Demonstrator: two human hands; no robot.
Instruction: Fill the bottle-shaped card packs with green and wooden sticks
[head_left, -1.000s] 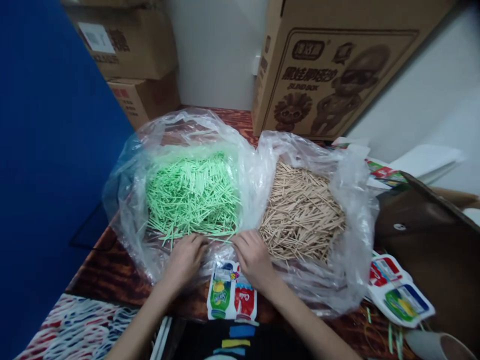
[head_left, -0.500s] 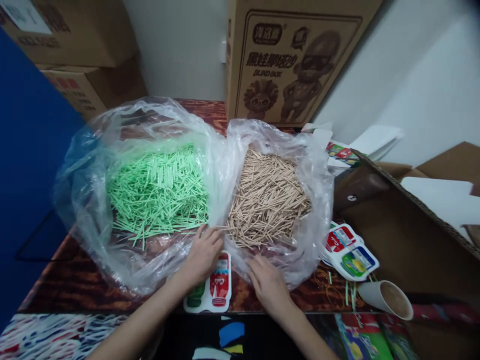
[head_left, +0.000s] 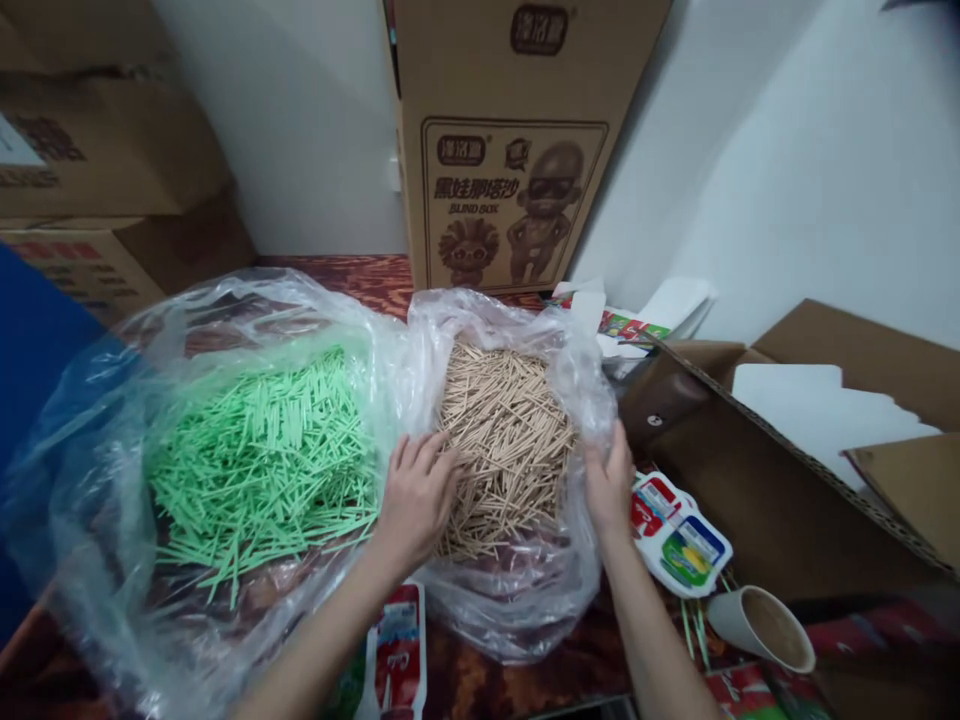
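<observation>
A clear plastic bag lies open on the table, holding a heap of thin tan sticks. My left hand rests at its left rim, fingers loosely bent over the plastic beside the sticks. At the opposite rim, my right hand has the film between thumb and fingers. To the left is a larger clear bag with light green sticks in it. Under my left forearm, a white-edged card printed with a red cola bottle is partly hidden.
More printed cards lie right of the bags, near a paper cup lying tilted and a few loose green sticks. An open cardboard box stands at the right. A tall carton stands behind; stacked cartons are at the back left.
My left hand has moved up to the tan sticks' left rim. My right hand has gone from the bag's front edge to its right side. The view has shifted right and up.
</observation>
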